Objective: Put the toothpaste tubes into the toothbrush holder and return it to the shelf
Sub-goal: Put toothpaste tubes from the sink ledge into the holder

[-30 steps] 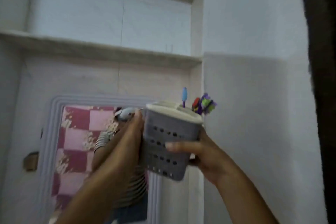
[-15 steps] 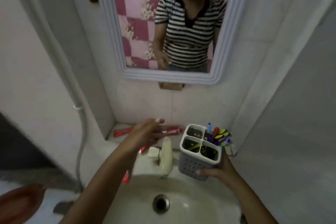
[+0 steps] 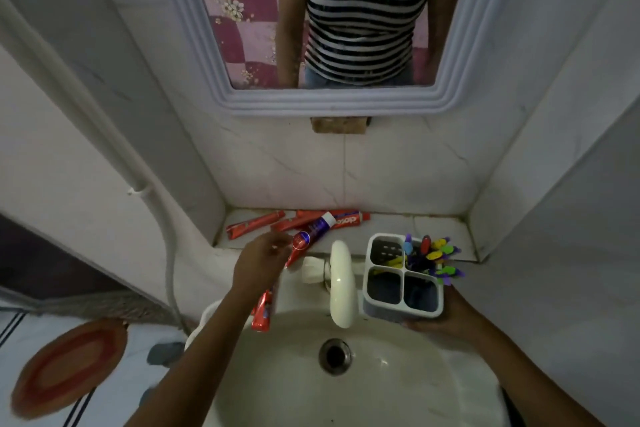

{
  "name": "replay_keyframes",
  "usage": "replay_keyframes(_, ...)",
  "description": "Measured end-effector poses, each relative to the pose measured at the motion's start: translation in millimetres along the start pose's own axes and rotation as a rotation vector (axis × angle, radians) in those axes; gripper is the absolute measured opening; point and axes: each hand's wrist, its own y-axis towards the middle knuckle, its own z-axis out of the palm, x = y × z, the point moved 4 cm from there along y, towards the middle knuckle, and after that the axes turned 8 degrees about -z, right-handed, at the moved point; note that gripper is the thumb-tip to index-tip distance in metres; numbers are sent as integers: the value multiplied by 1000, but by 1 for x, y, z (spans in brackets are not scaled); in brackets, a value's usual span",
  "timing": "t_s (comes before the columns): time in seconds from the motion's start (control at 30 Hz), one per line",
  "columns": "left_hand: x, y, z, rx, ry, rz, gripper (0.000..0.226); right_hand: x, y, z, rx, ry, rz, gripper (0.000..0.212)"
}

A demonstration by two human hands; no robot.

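The grey four-compartment toothbrush holder (image 3: 401, 303) is over the sink's right side, and my right hand (image 3: 450, 321) grips it from underneath. Colourful toothbrushes (image 3: 433, 255) stand in its back right compartment. My left hand (image 3: 258, 269) is shut on a red toothpaste tube (image 3: 263, 314), held tilted with its cap end up towards the ledge. Three red toothpaste tubes (image 3: 254, 225) lie on the ledge (image 3: 415, 222) behind the tap. A purple-and-white tube (image 3: 320, 224) lies across them.
A white tap (image 3: 341, 284) juts over the sink basin (image 3: 346, 392), between my two hands. Its drain (image 3: 335, 355) is in the middle. A framed mirror (image 3: 329, 100) hangs above the ledge. A pipe (image 3: 166, 236) runs down the left wall, above an oval red mat (image 3: 65, 364).
My view has dropped from the high shelf to the sink. My left hand let go of the holder, reached to the ledge and closed on a red tube. My right hand alone carries the holder.
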Motion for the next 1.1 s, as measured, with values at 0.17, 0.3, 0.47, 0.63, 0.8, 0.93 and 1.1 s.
replay_keyframes(0.17,-17,46,40,-24,436,162,36,-7,0,3,-19,44,19,75)
replay_keyframes(0.3,-16,66,56,25,508,152,49,-7,-2,1,-54,25,-52,92)
replay_keyframes(0.47,-28,71,44,43,514,198,48,-6,0,0,-43,-6,-58,73)
replay_keyframes(0.63,-91,60,-9,4,442,401,48,-11,1,-1,-43,-14,-64,72)
replay_keyframes(0.8,-186,15,-24,124,794,916,45,-7,-1,-1,-53,12,-89,77)
replay_keyframes(0.93,-207,-14,16,311,1192,976,43,-9,-1,-1,-58,20,-102,78)
replay_keyframes(1.1,-211,-30,54,400,1289,1010,37,-13,1,0,-42,26,-93,78)
